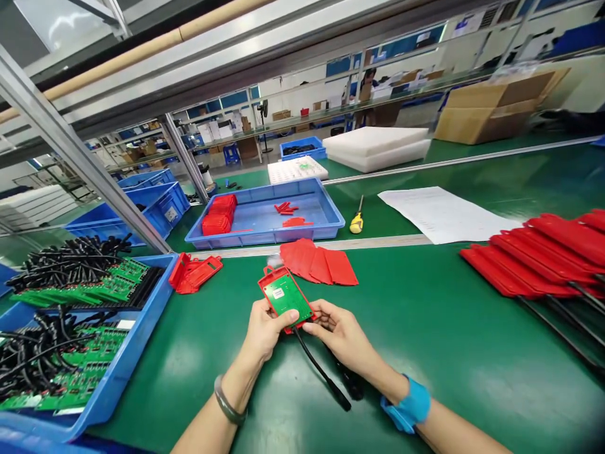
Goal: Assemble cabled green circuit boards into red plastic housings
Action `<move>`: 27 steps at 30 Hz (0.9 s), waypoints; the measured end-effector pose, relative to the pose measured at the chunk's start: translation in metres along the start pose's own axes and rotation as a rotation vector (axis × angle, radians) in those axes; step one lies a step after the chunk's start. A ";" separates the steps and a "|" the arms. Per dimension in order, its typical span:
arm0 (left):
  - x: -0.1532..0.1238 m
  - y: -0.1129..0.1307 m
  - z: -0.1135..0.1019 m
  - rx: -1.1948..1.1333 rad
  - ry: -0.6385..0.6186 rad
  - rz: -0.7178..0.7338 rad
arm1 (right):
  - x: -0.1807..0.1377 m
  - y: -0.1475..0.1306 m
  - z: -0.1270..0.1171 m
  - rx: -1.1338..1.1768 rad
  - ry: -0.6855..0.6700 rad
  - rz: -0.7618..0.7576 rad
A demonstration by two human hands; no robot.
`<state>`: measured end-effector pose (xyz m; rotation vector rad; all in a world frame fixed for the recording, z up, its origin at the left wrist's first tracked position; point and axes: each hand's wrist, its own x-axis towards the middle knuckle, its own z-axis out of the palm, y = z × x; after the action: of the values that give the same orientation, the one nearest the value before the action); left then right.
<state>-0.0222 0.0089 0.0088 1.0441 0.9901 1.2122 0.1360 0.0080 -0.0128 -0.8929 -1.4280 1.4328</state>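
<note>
Surface: green surface (425,328) with a white paper sheet (442,214) at 2 o'clock.
Room: factory line with metal frame posts; shelves and a cardboard box (491,104) lie beyond.
Blue tray (265,236): 12 o'clock, holding red parts; a yellow screwdriver (357,217) lies just right of it.
Blue bin (118,372): 9 o'clock, holding green boards and black leads.
Red covers (319,261): fanned just beyond the hands.
Left hand (265,328): closed on the red housing (285,298), thumb on its green board.
Right hand (338,331): pinching the housing's near corner, where the black cable (321,372) leaves toward 5 o'clock.
Red housing: centre, raised off the surface between both hands.

No legible text; print on paper sheet (444,214) and on circuit board (285,296) too small.
</note>
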 end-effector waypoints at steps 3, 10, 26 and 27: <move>0.001 0.002 -0.001 -0.011 -0.022 -0.019 | 0.002 -0.007 -0.003 0.061 -0.092 0.065; 0.000 -0.010 0.005 0.029 -0.017 -0.001 | 0.000 0.002 -0.003 -0.194 0.044 0.068; 0.005 -0.005 -0.002 -0.180 0.041 -0.132 | 0.001 0.001 -0.011 -0.255 -0.043 -0.035; 0.005 -0.005 -0.002 -0.198 0.042 -0.149 | 0.001 0.001 -0.012 -0.279 -0.026 -0.042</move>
<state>-0.0222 0.0137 0.0037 0.7789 0.9421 1.1864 0.1466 0.0134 -0.0145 -1.0123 -1.6843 1.2360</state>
